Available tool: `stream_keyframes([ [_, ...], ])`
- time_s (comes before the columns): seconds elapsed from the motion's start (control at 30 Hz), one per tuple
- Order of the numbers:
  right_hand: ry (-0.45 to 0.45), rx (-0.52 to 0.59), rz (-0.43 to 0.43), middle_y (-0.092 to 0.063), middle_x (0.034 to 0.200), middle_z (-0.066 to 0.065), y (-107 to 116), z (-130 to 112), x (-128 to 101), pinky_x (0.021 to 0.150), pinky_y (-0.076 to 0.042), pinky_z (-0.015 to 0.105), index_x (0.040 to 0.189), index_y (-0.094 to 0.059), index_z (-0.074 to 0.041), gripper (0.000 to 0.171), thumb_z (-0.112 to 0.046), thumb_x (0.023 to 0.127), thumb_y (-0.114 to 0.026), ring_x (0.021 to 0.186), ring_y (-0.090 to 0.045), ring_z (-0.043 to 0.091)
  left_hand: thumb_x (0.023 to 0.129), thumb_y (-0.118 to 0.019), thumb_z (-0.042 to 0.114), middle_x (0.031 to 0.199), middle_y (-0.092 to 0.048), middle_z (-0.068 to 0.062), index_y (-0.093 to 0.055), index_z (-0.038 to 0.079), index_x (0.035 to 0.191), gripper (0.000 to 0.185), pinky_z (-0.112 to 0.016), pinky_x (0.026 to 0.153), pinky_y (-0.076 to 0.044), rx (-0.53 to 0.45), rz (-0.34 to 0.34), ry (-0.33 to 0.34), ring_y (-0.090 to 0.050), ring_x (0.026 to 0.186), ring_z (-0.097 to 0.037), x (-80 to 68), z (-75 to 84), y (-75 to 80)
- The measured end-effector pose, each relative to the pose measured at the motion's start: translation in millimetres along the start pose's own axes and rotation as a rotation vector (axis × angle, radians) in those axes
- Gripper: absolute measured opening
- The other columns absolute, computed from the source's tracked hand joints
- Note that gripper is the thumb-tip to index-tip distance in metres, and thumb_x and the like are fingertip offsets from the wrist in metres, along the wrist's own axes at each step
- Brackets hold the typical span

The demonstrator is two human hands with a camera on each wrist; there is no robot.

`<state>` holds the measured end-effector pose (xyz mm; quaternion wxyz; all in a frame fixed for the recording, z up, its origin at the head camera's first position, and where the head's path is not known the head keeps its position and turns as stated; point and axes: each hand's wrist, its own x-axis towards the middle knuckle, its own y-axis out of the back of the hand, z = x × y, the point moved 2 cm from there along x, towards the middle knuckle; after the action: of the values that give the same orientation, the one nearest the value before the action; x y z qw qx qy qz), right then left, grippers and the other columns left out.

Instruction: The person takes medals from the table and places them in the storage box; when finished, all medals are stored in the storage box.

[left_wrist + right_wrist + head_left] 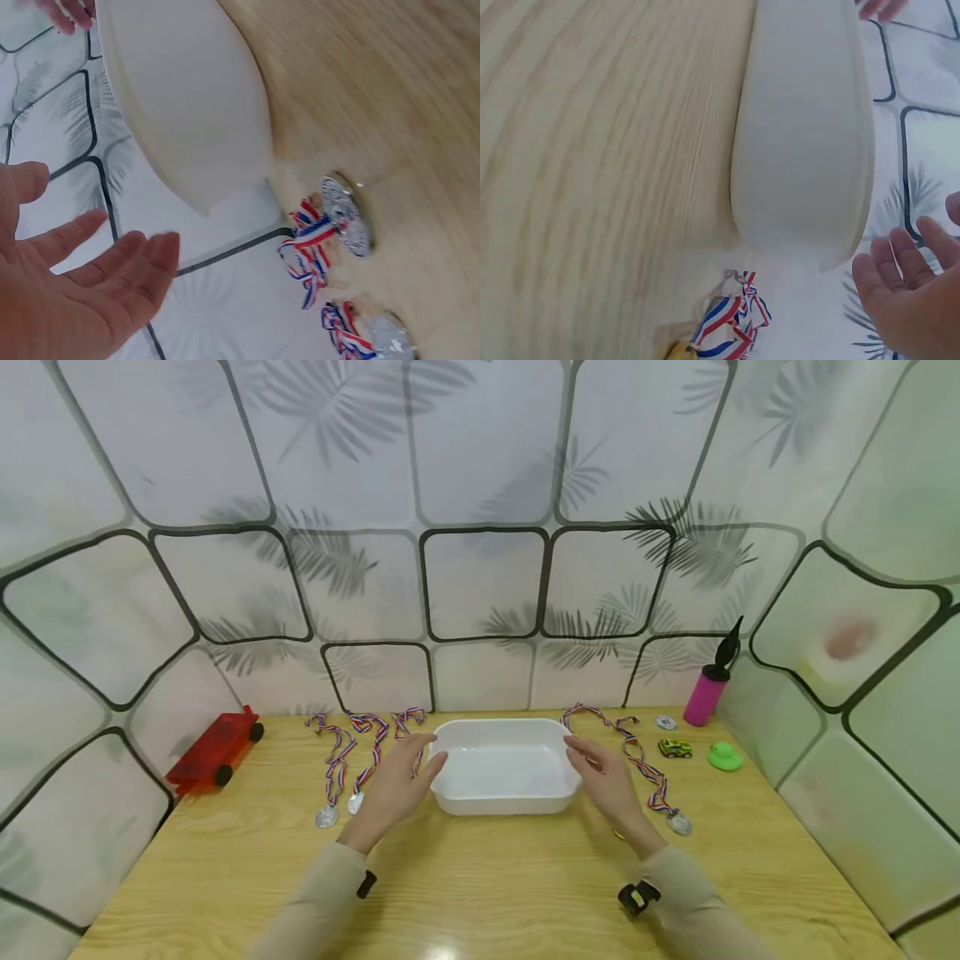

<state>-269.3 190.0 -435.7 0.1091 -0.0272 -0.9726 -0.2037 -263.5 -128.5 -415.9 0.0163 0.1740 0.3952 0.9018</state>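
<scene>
A white rectangular basin [506, 805] with rounded corners sits on the wooden table, nothing inside it. At its left end is my left hand [397, 787], fingers spread and relaxed; the left wrist view shows a gap between the fingertips [166, 247] and the basin wall [195, 112]. My right hand [609, 783] is at the opposite end with loosely extended fingers. In the right wrist view those fingers [889, 262] are just off the basin's corner. Neither hand holds anything. Silver medals [326, 816] on striped ribbons lie beside my left hand, another silver medal [679, 822] beyond my right.
A red toy vehicle [213, 752] with black wheels rests at the far left. On the right are a small yellow-green toy car [675, 748], a green rubber duck [724, 757], a round badge [665, 722] and a pink pump [706, 695]. A patterned curtain encloses the table's back and sides.
</scene>
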Motion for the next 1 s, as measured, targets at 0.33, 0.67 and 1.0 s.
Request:
stream_keyframes([
  [0.33, -0.288, 0.287, -0.054, -0.05, 0.139, 0.017, 12.2, 14.1, 4.8, 0.089, -0.053, 0.025, 0.138, -0.053, -0.001, 0.043, -0.016, 0.098, -0.06, 0.1, -0.058, 0.005, 0.101, -0.056, 0.028, 0.127, -0.061, -0.018, -0.059, 0.004, 0.13, 0.038, -0.043, 0.085, -0.056, -0.453, -0.087, 0.203, -0.06, 0.114, -0.034, -0.2, -34.4, 18.3],
  [0.67, -0.347, 0.227, -0.164, -0.051, 0.134, 0.019, 8.9, 28.8, 1.6, 0.081, -0.054, 0.031, 0.138, -0.053, -0.002, 0.049, -0.018, 0.094, -0.067, 0.089, -0.059, 0.01, 0.091, -0.066, 0.007, 0.107, -0.069, -0.02, -0.065, -0.005, 0.115, 0.027, -0.027, 0.075, -0.054, -0.343, -0.316, 0.126, -0.065, 0.094, -0.021, -1.3, -74.4, 25.3],
  [1.0, -0.376, 0.238, -0.175, -0.054, 0.121, 0.012, 8.5, 31.2, 4.8, 0.084, -0.054, 0.031, 0.138, -0.054, -0.002, 0.048, -0.013, 0.093, -0.067, 0.09, -0.057, 0.012, 0.079, -0.075, 0.0, 0.099, -0.07, -0.017, -0.069, -0.004, 0.108, 0.029, -0.027, 0.071, -0.05, -0.22, -0.563, 0.028, -0.059, 0.082, -0.016, 6.7, -87.0, 26.9],
])
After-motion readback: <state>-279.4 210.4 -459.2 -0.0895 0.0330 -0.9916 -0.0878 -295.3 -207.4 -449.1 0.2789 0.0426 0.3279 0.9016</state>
